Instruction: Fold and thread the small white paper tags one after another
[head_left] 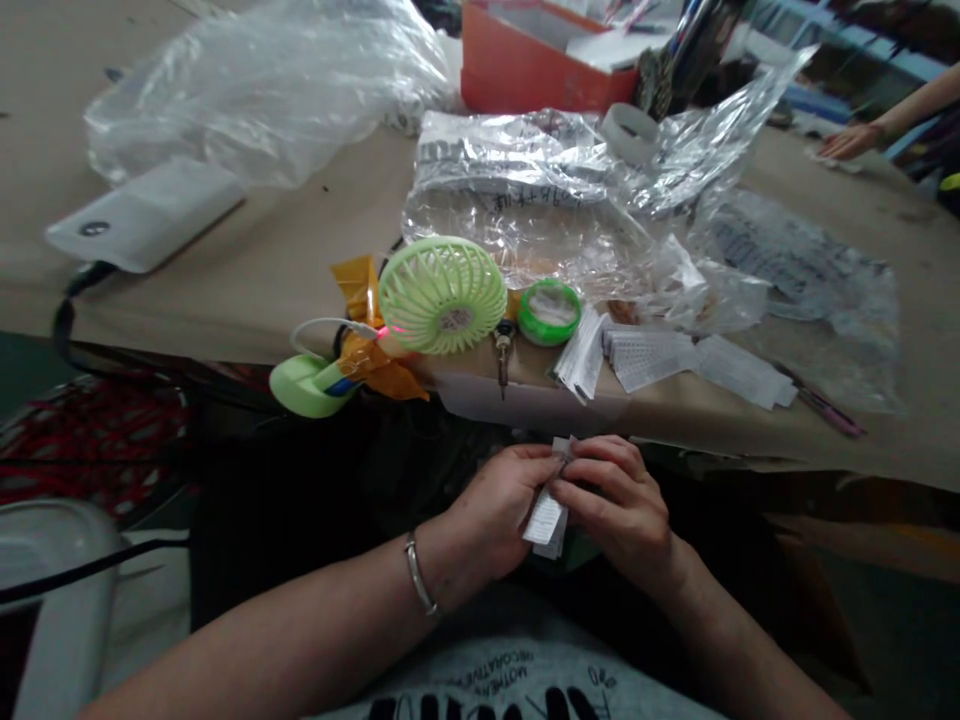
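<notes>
Small white printed paper labels (545, 517) are pinched between my two hands, just off the table's front edge above my lap. My left hand (499, 505), with a metal bracelet on its wrist, grips them from the left, thumb on top. The fingers of my right hand (619, 500) close on them from the right. How many labels there are, I cannot tell. On the table just beyond lie a stack of narrow labels (581, 358), a fanned row of labels (649, 355) and another spread of labels (742, 370).
A green fan (442, 295) stands taped at the table edge, beside a screwdriver-like tool (503, 360) and a green round container (550, 312). Behind are plastic bags (517, 215), a tape roll (630, 133), an orange box (525, 75) and a white power bank (146, 215). Another person's hand (851, 142) shows at far right.
</notes>
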